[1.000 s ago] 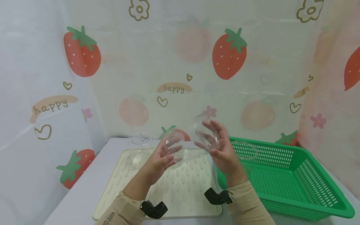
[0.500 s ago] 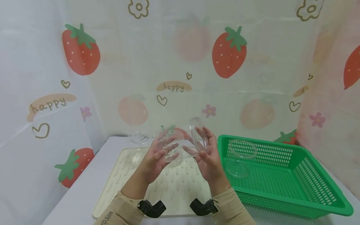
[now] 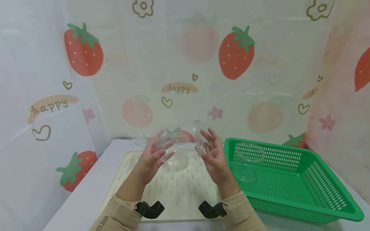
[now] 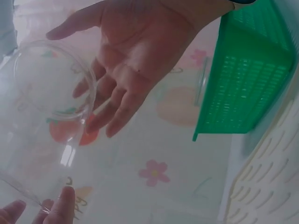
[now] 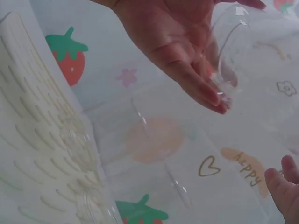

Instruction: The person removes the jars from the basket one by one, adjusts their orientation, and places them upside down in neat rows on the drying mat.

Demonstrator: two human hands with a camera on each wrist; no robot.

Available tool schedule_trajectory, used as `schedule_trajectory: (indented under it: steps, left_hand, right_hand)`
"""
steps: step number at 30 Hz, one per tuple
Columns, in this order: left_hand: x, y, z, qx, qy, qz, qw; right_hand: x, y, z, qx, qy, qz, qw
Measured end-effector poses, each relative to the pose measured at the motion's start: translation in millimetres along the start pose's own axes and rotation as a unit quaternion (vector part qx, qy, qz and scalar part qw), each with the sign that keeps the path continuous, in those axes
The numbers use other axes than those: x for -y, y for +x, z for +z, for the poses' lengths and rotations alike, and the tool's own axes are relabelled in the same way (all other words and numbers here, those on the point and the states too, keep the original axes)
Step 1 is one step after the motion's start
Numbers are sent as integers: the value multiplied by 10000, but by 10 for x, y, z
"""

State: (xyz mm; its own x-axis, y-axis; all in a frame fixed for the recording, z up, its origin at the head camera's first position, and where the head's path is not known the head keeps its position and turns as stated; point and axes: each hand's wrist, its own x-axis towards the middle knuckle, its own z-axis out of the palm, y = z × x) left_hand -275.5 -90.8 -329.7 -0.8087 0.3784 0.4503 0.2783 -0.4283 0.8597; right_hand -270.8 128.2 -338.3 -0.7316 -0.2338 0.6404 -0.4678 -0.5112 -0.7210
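A clear plastic cup (image 3: 197,134) lies sideways in the air between the two hands, over the mat. My left hand (image 3: 150,157) grips its narrower base end, and in the right wrist view the curled fingers go round the clear wall. The wide rim faces my right hand (image 3: 215,157), whose fingers are spread and relaxed right at the rim. In the left wrist view that right palm (image 4: 140,56) is open, with fingertips partly behind the see-through rim. Below stands another clear cup (image 3: 177,163), upside down on the cream ridged mat (image 3: 185,199).
A further clear cup (image 3: 142,140) stands at the mat's back left. On the right sits a green perforated basket (image 3: 306,205) with an upright clear cup (image 3: 250,152) inside. A strawberry-print curtain (image 3: 179,57) closes off the back and sides.
The held cup and both hands have moved left, and the cup has turned more side-on. The right hand's fingers have loosened from the rim. The left grip stays at the base.
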Motion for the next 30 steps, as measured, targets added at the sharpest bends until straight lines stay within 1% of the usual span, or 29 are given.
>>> schedule_trajectory:
  steps: [5,7,9,12,14,16,19,22,25,26,30]
  left_hand:
    - [-102,-26,-89,-179,612,-135,9979]
    - [-136,-38,-123,-304,930,-224,9949]
    - [-171,-55,-147,-459,1350,-331,9892]
    - [-212,-83,-166,-703,2072,-514,9744]
    - [-228,-103,-168,-840,2531,-655,9616]
    - [-244,-118,-160,-948,2903,-823,9486]
    - [-255,-133,-147,-1042,3352,-1027,9307]
    - [-260,-137,-126,-996,3679,-1096,9180]
    - [-251,-139,-100,-857,4013,-1056,9058]
    - [-249,-141,-89,-806,4141,-1034,9007]
    - [-231,-153,-50,-697,4695,-918,8754]
  right_hand:
    - [90,47,4,-37,-422,-111,9990]
    - [128,67,5,33,-591,-123,9982]
    - [162,86,10,136,-779,-119,9968]
    - [202,105,28,276,-1066,-17,9939]
    - [218,117,46,361,-1253,76,9914]
    - [230,123,72,416,-1436,171,9886]
    - [243,139,117,544,-1865,247,9806]
    - [264,155,178,736,-2392,283,9678]
    - [299,161,260,914,-2818,472,9539]
    - [307,161,288,962,-2980,547,9481]
    - [297,145,360,1171,-3355,873,9306]
